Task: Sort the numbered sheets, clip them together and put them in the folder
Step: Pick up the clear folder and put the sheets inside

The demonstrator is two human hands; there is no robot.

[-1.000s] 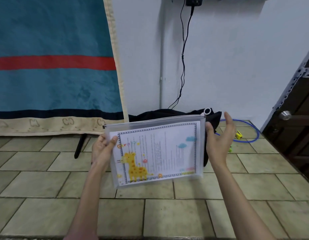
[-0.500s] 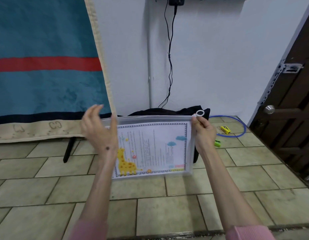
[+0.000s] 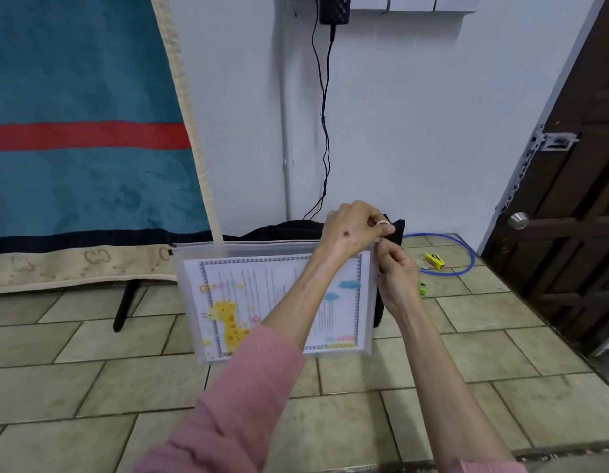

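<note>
Two hands meet at the top right corner of the translucent folder (image 3: 279, 249), held upright above the tiled floor (image 3: 467, 353). Inside the folder lies the giraffe sheet (image 3: 248, 302). Left hand (image 3: 351, 230) pinches the white zip ring (image 3: 383, 222) there; right hand (image 3: 397, 281) grips the folder's right edge just below it.

Home rm: tiled floor (image 3: 432, 370), blanket (image 3: 84, 148), wooden door (image 3: 576, 199).
</note>
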